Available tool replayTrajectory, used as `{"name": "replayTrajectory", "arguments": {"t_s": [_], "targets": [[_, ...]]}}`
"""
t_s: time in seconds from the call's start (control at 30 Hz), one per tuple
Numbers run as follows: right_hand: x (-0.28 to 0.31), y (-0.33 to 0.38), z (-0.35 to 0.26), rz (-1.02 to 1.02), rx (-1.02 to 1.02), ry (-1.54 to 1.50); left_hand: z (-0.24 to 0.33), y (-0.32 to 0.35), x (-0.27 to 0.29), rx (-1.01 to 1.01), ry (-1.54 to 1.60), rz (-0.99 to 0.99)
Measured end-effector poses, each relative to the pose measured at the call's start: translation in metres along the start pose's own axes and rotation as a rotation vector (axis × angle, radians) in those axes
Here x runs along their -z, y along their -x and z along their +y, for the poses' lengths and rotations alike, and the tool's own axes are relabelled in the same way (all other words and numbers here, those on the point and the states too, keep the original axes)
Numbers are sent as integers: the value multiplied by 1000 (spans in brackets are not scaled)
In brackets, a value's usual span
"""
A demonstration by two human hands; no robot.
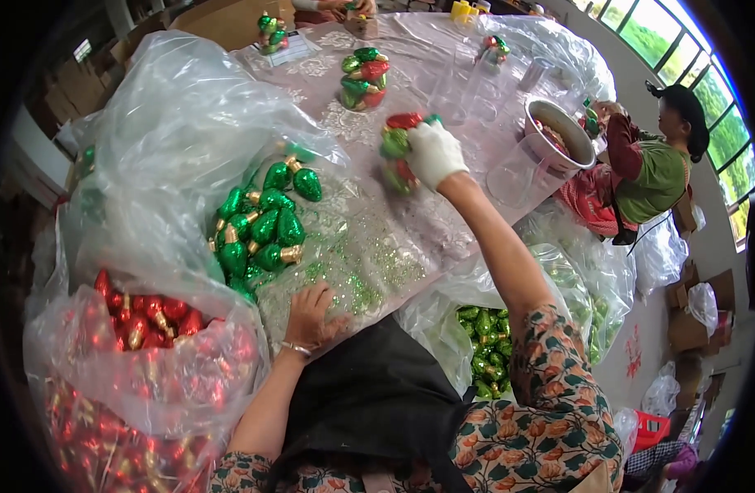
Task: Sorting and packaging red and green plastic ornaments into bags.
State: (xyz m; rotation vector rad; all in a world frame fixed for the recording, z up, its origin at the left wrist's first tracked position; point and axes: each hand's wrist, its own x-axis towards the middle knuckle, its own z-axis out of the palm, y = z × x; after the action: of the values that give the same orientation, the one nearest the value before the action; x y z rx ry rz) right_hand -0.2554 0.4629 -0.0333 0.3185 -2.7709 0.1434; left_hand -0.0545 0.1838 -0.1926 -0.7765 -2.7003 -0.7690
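My right hand [435, 154], in a white glove, is closed on a clear tub of bulb ornaments [398, 148], red and green, over the middle of the table; motion blurs the tub's lower part. At the table's near edge lies my left hand [316, 316], bare, fingers stretched out and holding nothing. Green glitter is scattered beside it. Just beyond that hand, loose glittery green bulb ornaments [266, 226] with gold caps spill from a clear plastic bag [188, 107]. Farther back stands another filled tub [365, 78].
A bag of red bulb ornaments [147, 378] stands at the left, and a bag of green ones [484, 345] is below the table edge. Empty clear tubs [513, 172] stand near a white basin [579, 135]. A co-worker [653, 164] is at the right side.
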Motion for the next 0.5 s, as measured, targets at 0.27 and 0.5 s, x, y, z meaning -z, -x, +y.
{"name": "replayTrajectory", "arguments": {"t_s": [0.27, 0.5], "targets": [[-108, -175, 27, 173, 106, -183, 2, -12, 12, 12, 19, -34], [-95, -175, 185, 115, -520, 139, 3, -15, 13, 11, 63, -2]]}}
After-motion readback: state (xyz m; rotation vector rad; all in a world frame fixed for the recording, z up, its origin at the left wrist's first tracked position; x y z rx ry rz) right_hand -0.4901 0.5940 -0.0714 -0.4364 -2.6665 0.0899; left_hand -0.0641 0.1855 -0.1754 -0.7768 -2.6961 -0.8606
